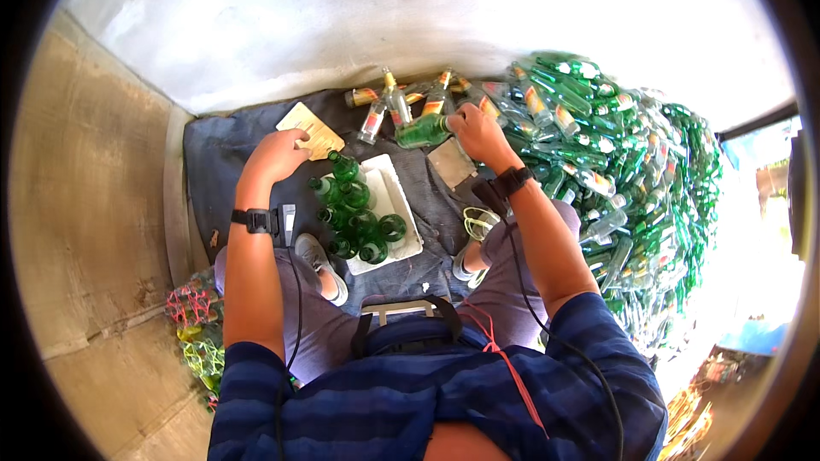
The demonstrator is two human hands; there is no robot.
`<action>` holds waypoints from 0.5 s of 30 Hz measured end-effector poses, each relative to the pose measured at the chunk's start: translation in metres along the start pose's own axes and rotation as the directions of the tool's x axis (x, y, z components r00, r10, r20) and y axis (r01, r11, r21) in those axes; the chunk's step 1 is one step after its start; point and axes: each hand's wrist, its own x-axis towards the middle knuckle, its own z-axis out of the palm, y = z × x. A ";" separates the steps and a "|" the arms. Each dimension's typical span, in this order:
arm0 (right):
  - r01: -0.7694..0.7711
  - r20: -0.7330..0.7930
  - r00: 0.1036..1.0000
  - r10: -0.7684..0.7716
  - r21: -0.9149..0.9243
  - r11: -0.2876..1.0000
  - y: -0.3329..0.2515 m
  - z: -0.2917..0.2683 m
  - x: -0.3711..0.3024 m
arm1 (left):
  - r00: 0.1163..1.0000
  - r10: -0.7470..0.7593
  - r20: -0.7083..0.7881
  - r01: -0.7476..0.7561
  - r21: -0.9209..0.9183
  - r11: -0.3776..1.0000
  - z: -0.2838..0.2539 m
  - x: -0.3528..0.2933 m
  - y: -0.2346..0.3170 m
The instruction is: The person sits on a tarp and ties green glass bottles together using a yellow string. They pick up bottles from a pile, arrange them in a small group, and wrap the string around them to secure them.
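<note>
And there it was: pale wall (342, 26) across back, blotchy, glaring white toward upper right! Brown wall (94, 188) rose at left, met it in corner; upright strip (177, 196) ran along brown side's foot. Dark sheet (226, 158) covered floor, wrinkled. Far right, bright opening (769, 248) blazed with daylight, bluish patches (760, 337) showing, dark bar (758, 124) slanting above.

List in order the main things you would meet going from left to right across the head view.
Brown wall panel, left hand, cluster of green bottles, held green bottle, right hand, large heap of bottles.
</note>
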 end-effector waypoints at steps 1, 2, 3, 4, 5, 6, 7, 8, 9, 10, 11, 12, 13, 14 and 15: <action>0.013 0.032 0.999 -0.013 -0.020 1.000 -0.004 0.003 -0.005 | 1.000 -0.003 0.004 0.003 -0.012 1.000 0.000 -0.005 0.004; 0.028 0.065 0.998 -0.026 -0.039 0.999 -0.007 0.007 -0.007 | 1.000 -0.006 0.008 0.006 -0.025 1.000 0.001 -0.008 0.007; 0.323 0.114 0.945 -0.307 -0.171 0.931 -0.011 0.010 -0.005 | 1.000 0.011 -0.001 -0.011 -0.031 0.999 0.004 -0.004 0.005; 0.225 0.124 0.970 -0.207 -0.153 0.962 -0.015 0.015 -0.007 | 1.000 0.027 -0.011 -0.027 -0.035 0.999 0.006 0.000 0.003; 0.124 0.134 0.985 -0.106 -0.137 0.983 -0.020 0.021 -0.011 | 0.999 0.042 -0.022 -0.043 -0.039 0.998 0.008 0.003 0.001; 0.145 0.178 0.977 -0.114 -0.175 0.974 -0.027 0.026 -0.014 | 0.999 0.039 -0.023 -0.039 -0.029 0.999 0.007 0.002 -0.001; 0.130 0.201 0.975 -0.092 -0.186 0.974 -0.044 0.024 -0.020 | 0.999 0.036 -0.024 -0.036 -0.020 0.999 0.006 0.002 -0.003; 0.183 0.221 0.965 -0.140 -0.186 0.965 -0.040 0.034 -0.021 | 0.999 0.034 -0.024 -0.034 -0.010 0.999 0.005 0.001 -0.004; 0.232 0.237 0.954 -0.185 -0.187 0.955 -0.040 0.040 -0.022 | 0.999 0.036 -0.023 -0.036 0.000 0.999 0.004 0.000 -0.002; 0.228 0.269 0.947 -0.173 -0.189 0.955 -0.040 0.044 -0.023 | 1.000 0.021 -0.011 -0.021 0.003 1.000 0.000 -0.003 0.002; 0.223 0.300 0.941 -0.159 -0.192 0.956 -0.040 0.049 -0.023 | 1.000 0.013 -0.014 -0.013 0.000 1.000 0.001 -0.003 0.001; 0.217 0.330 0.933 -0.145 -0.192 0.957 -0.045 0.053 -0.025 | 1.000 0.005 -0.016 -0.005 0.000 1.000 0.001 -0.005 0.001; 0.224 0.344 0.927 -0.146 -0.196 0.955 -0.050 0.056 -0.027 | 1.000 -0.002 -0.017 0.002 0.000 1.000 0.001 -0.006 0.002; 0.230 0.358 0.922 -0.147 -0.201 0.952 -0.055 0.058 -0.030 | 0.997 -0.069 0.041 0.069 -0.002 0.998 -0.002 -0.006 0.002; 0.234 0.370 0.918 -0.146 -0.207 0.950 -0.062 0.058 -0.032 | 0.997 -0.064 0.039 0.064 0.002 0.998 -0.001 -0.005 0.002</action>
